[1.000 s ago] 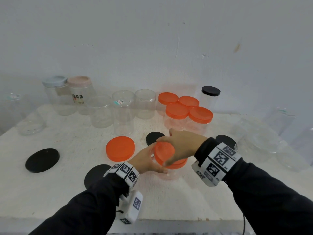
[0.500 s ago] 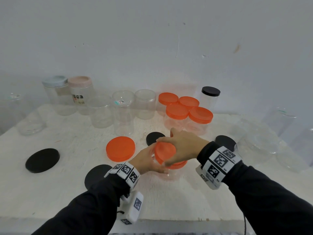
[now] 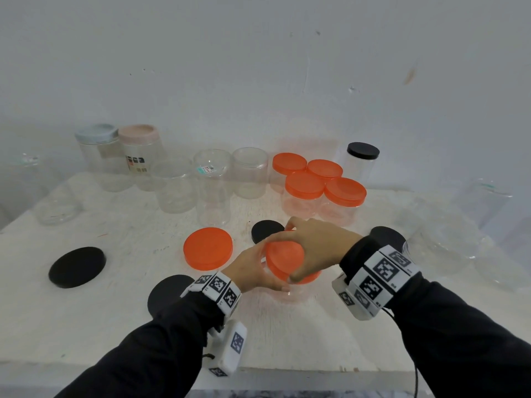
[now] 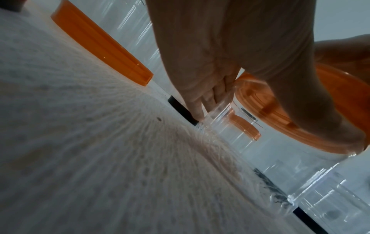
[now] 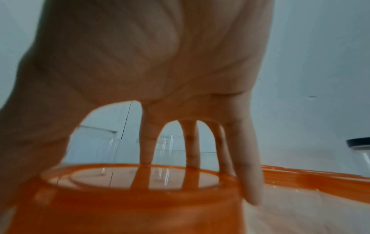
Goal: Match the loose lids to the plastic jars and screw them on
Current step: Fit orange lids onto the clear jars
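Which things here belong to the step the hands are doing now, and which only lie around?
In use: left hand holding clear jar; right hand gripping orange lid on it.

Lying about: loose orange lid, black lids, open jars, capped orange jars, black-capped jar.

There were five orange-lidded jars, one black-lidded jar, one blue-lidded and one pink-lidded. One loose orange lid and five loose black lids lay about.
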`<state>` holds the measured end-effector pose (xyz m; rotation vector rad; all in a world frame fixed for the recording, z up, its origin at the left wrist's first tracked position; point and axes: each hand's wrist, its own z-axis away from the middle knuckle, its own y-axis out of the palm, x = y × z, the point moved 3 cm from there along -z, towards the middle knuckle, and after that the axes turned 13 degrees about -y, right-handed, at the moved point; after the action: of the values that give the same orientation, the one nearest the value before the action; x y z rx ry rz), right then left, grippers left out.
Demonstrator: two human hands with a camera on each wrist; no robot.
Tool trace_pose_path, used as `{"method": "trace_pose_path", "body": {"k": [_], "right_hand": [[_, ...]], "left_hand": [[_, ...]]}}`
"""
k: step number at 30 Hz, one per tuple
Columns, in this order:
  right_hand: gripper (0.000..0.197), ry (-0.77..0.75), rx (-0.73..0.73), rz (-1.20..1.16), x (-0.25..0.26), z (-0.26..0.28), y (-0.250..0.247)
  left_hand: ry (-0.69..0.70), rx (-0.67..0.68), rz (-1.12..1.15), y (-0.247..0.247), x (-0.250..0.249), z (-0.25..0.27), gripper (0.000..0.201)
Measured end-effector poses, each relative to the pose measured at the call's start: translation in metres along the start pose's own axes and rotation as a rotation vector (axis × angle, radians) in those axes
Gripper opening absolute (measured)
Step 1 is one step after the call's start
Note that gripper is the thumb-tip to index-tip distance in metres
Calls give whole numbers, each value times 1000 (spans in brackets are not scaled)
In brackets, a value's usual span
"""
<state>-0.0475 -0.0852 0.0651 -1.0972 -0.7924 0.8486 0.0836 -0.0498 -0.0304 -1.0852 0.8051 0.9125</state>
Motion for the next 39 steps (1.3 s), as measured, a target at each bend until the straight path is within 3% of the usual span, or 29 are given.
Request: {"method": "trace_pose_path", "body": {"k": [11,15,21,24,27,33,39], "right_hand": [[81,70,-164,50,-2,6,13],[78,79,-167,-9,-2,11,18],[74,36,-115,-134,-11,27,26],[63,40,-211,-9,-15,35,28],[55,95,-279,12,-23,41,32],[43,180,-367,11,-49,45,39],[40,190,-446,-24,-76,42,40]], "left_hand": [[14,13,41,2,-2,2,92],[17,31,59,3,-1,2,98],[11,194,81,3,-9,0,94],[12,24,108,4,-14,-10,102],[36,-135,172,10,-22,-23,98],[102,-231,193,24,-40,-50,79],[113,-276,226,29,-49,-76,77]]}}
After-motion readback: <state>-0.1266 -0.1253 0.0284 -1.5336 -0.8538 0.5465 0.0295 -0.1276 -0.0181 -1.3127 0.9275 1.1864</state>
